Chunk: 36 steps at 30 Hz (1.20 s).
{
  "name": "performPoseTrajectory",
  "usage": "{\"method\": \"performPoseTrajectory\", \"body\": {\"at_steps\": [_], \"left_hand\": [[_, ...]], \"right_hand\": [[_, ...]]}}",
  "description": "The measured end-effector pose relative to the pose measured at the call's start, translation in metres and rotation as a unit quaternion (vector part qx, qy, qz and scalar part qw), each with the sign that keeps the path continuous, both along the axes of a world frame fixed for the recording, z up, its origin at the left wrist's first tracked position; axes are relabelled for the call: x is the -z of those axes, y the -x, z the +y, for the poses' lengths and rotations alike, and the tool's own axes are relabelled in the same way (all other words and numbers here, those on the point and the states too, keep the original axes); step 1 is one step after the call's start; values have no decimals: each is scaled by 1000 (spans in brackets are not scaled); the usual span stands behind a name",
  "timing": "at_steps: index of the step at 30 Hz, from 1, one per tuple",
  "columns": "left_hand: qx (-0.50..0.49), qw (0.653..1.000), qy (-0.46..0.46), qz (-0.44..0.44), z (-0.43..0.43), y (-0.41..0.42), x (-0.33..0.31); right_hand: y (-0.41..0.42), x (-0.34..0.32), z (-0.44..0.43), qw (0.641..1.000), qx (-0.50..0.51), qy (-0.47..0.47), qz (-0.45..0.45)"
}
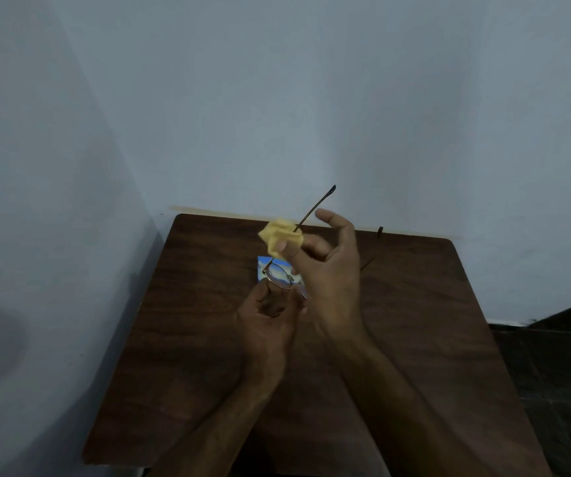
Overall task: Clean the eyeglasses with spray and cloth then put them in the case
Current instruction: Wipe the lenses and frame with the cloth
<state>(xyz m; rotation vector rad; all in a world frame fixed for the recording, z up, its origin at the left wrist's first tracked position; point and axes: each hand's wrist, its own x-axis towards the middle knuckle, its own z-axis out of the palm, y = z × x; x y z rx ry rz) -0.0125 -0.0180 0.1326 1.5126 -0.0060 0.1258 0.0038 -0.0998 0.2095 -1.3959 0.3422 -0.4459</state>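
Mid-task, wiping stage. Left hand (266,315) grips the thin wire-framed eyeglasses (278,277) at the near lens rim, fingers curled round it, above the middle of the dark wooden table (414,321). Right hand (332,266) pinches the crumpled yellow cloth (280,235) under the thumb, round one temple arm that sticks up toward the far edge. Its other fingers are loosely curled and raised. Can't tell whether the lenses are clean. No spray bottle in view. Flat blue-and-white item (266,264) lies under the glasses; can't tell if it's the case. Left to do: finish wipe, fold, case.
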Motion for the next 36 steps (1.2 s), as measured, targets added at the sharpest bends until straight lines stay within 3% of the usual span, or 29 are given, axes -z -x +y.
{"method": "performPoseTrajectory", "body": {"at_steps": [4, 8, 13, 20, 24, 32, 36], "left_hand": [[29, 1000, 3, -3, 0, 0, -1], [33, 999, 11, -8, -1, -1, -1], [38, 998, 16, 49, -2, -4, 8], [9, 1000, -18, 10, 1, -1, 9], [9, 1000, 19, 18, 3, -1, 11], [12, 999, 18, 50, 6, 0, 31], [2, 997, 11, 78, 13, -6, 44]], "right_hand": [[9, 13, 7, 990, -7, 138, 32], [11, 15, 8, 984, -1, 173, 43], [3, 3, -1, 989, 38, 144, 5], [-12, -25, -21, 996, 56, 46, -46], [-20, -34, -29, 997, 57, 3, -46], [-33, -35, -47, 997, 74, -9, -24], [-30, -33, -52, 995, 71, -40, -64]]}}
